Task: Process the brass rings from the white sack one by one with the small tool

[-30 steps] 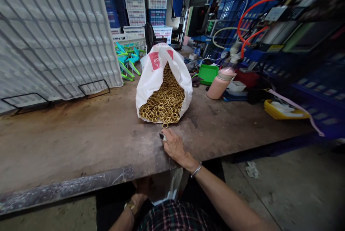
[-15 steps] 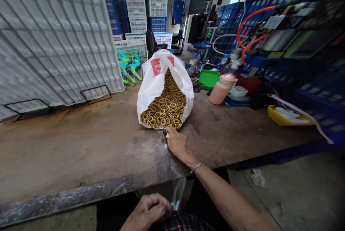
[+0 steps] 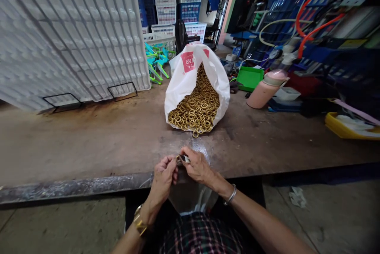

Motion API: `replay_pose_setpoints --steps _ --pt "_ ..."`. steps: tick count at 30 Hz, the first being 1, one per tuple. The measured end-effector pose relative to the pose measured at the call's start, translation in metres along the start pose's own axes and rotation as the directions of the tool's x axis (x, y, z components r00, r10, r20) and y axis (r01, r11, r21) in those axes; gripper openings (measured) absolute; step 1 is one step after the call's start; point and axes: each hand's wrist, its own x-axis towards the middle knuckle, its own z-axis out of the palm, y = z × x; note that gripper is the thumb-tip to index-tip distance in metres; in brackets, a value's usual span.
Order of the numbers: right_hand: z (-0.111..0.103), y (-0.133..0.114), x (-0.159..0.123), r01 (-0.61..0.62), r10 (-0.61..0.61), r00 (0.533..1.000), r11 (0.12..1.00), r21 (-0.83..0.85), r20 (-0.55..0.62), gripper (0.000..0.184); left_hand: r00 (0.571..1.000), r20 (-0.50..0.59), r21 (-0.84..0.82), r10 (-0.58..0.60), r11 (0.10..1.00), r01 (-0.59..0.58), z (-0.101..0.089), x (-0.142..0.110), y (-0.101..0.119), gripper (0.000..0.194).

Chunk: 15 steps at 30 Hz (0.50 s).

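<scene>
In front of me, over the table's near edge, my left hand (image 3: 164, 173) and my right hand (image 3: 198, 165) meet fingertip to fingertip. The left thumb and forefinger pinch a small gold-coloured ring (image 3: 178, 159), partly hidden by the fingers. At the right thumb and forefinger sits a small black-and-white piece (image 3: 185, 159), touching or very near the ring; its kind is too small to tell. Beyond the hands, a white plastic bag (image 3: 179, 99) lies open towards me, full of gold-coloured metal rings (image 3: 198, 109). One loose ring (image 3: 195, 134) lies at its mouth.
Stacked white ribbed sheets (image 3: 97, 36) stand at the left by black wire stands (image 3: 122, 91). To the right are a pink bottle (image 3: 264, 91), a green tray (image 3: 249, 79) and a yellow tray (image 3: 341, 128). A clear plastic bag (image 3: 190, 198) hangs below the table edge.
My right hand has drawn back from the bag's mouth towards me. My left hand has risen from my lap to meet it, now pinching a ring. The view has shifted.
</scene>
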Motion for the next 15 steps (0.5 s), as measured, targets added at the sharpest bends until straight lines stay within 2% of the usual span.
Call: replay_pose_setpoints --steps 3,10,15 --pt "0.0024 -0.0055 0.0024 -0.063 0.06 0.998 0.988 0.14 0.023 0.01 1.0 -0.025 -0.01 0.009 1.0 -0.009 -0.0029 -0.0022 -0.0023 0.033" --pt "0.0032 -0.0083 0.0092 -0.262 0.224 0.965 0.876 0.405 0.14 0.027 0.995 -0.073 0.141 0.061 0.989 -0.051 -0.0014 -0.0054 0.0002 0.033" --pt "0.0039 -0.0096 0.0094 -0.276 0.25 0.961 0.87 0.408 0.116 0.021 0.997 0.082 0.029 0.007 1.0 -0.009 -0.0039 -0.0054 0.001 0.031"
